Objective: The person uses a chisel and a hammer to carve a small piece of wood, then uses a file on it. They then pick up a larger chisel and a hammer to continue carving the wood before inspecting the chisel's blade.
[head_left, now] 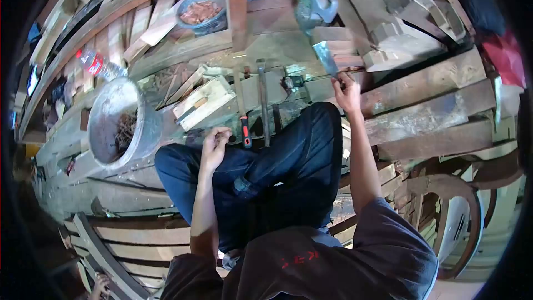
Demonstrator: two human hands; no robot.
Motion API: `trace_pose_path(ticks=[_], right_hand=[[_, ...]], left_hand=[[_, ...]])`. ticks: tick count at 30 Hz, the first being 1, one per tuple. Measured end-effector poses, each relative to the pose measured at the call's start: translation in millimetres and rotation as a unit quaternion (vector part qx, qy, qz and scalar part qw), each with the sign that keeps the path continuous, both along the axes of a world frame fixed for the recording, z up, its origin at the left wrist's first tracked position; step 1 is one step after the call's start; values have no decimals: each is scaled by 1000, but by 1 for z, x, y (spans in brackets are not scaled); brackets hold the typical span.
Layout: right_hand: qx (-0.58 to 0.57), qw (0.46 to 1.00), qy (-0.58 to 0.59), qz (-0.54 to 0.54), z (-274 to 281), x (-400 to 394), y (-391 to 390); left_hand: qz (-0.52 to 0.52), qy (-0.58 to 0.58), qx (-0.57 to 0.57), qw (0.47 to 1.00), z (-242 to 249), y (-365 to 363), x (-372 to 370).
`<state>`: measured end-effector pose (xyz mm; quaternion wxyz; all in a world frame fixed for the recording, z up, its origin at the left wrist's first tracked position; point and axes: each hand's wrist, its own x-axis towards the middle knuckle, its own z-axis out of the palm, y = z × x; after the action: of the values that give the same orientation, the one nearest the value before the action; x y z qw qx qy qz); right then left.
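My left hand (pixel 214 145) rests above my left knee, its fingers curled in; whether anything is inside is hidden. My right hand (pixel 347 93) reaches out past my right knee, its fingers bent together beside a stack of wood blocks (pixel 335 50); what they pinch, if anything, is too small to make out. Between the hands lie a hammer (pixel 263 94), its head pointing away from me, and a long tool with a red and black handle (pixel 245 131). A pale wood block (pixel 204 103) lies just beyond my left hand, near scraps of wood.
On the left stands a bucket (pixel 95 128) with rusty nail-like pieces, beside a plastic bottle (pixel 95 64). Farther off are a basin (pixel 202 29) of reddish bits and a jug (pixel 317 5). Planks (pixel 427 116) lie right, near a chair (pixel 472 216). Another person's hand (pixel 101 283) shows lower left.
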<state>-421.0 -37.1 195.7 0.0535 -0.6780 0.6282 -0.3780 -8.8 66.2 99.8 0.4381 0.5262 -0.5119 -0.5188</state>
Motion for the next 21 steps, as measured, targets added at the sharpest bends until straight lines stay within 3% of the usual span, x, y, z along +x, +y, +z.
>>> trace_pose_path(ticks=[3,4,7,10,13,16,21], right_hand=[[42,998,-48,-14,11,21,3],[109,988,-106,-23,21,34,7],[220,927,-303,-10,29,55,13],[225,886,-404,-12,13,72,11],[232,941,-246,-23,12,88,8],[70,997,-5,29,-2,83,-5],[174,961,212,28,1,76,-26]], left_hand=[[0,3,15,1000,0,0,0],[1,9,11,1000,-4,-1,1],[1,14,7,1000,-9,-2,2],[-1,16,4,1000,-7,-2,3],[3,7,5,1000,-5,-2,6],[6,-3,-9,1000,-1,-2,5],[2,-13,-30,999,0,-2,5]])
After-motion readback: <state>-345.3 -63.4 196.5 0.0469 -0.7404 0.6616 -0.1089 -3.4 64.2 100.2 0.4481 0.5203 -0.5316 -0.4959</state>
